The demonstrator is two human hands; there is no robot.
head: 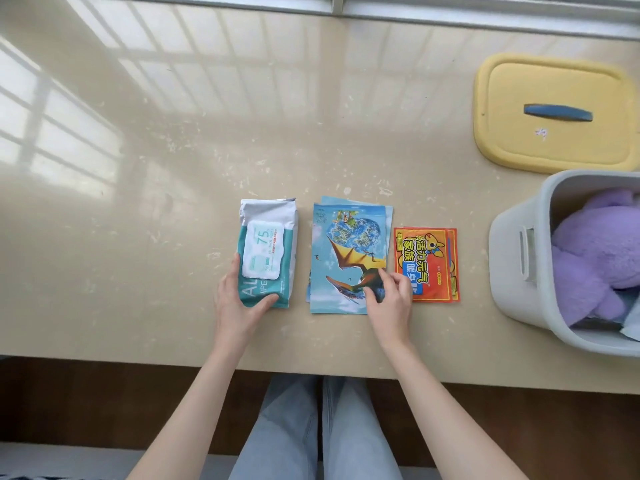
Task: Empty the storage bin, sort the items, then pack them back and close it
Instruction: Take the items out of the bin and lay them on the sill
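On the counter, the left hand grips the wipes pack while the right hand seems to pinch the dinosaur cards, well left of the open storage bin holding a purple plush.

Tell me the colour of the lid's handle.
Blue handle on the flat yellow plastic lid; head view.
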